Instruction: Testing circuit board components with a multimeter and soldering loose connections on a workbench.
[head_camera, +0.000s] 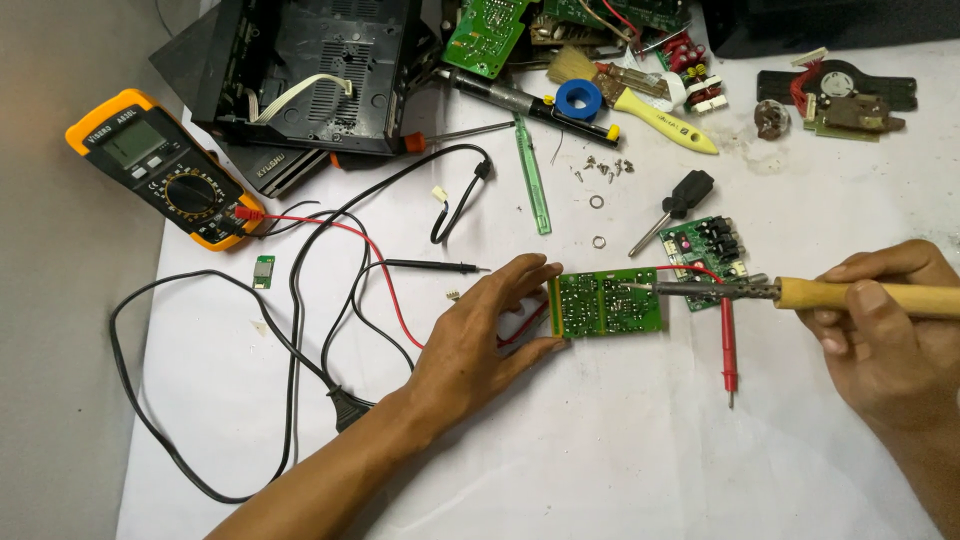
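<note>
The left hand pinches the green circuit board by its edge (light, stiff, fragile); the right hand grips the wooden-handled soldering iron, tip on the board.

We see a green circuit board and a soldering iron with a tan wooden handle. The multimeter has an orange-yellow case, with one red probe and one black probe.
</note>
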